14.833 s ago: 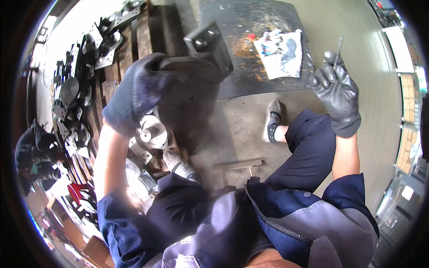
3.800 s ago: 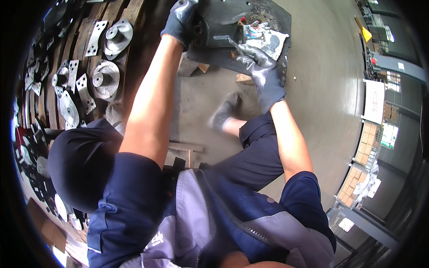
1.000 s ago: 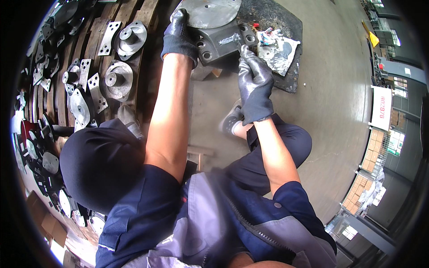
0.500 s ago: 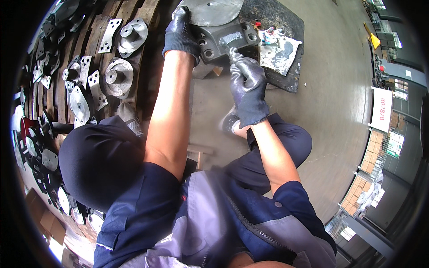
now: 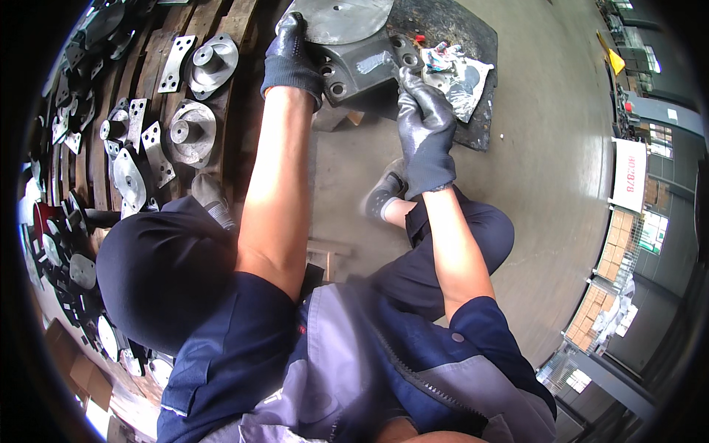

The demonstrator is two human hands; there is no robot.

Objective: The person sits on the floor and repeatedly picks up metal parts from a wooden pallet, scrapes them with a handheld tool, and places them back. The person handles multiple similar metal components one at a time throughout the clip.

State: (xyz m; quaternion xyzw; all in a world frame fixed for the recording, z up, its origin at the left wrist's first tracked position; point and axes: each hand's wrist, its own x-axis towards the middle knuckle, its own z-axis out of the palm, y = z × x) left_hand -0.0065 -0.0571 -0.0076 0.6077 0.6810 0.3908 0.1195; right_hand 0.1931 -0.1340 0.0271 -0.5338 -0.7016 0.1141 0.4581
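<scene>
A grey metal casting (image 5: 353, 68) with bolt holes lies at the top centre, a large round metal plate (image 5: 336, 22) on its far side. At its left edge is my left hand (image 5: 290, 59) in a dark coated glove, thumb on top and fingers closed round the edge, partly hidden. A pale smeared patch (image 5: 374, 62) marks the casting's upper face. My right hand (image 5: 427, 122), also gloved, is closed beside the casting's right corner, fingertips together near the bolt holes. Whatever it pinches, if anything, cannot be made out.
Right of the casting, a stained white bag (image 5: 467, 87) and a small red piece (image 5: 420, 38) lie on a dark worktop (image 5: 476, 33). A wooden pallet (image 5: 159, 52) at left bears several flanged discs (image 5: 193, 133) and drilled plates (image 5: 176, 65). My legs straddle the floor below.
My right hand has shifted right and slightly up, away from the pale patch toward the casting's right corner. My left hand stays at the casting's left edge; the view has shifted slightly.
</scene>
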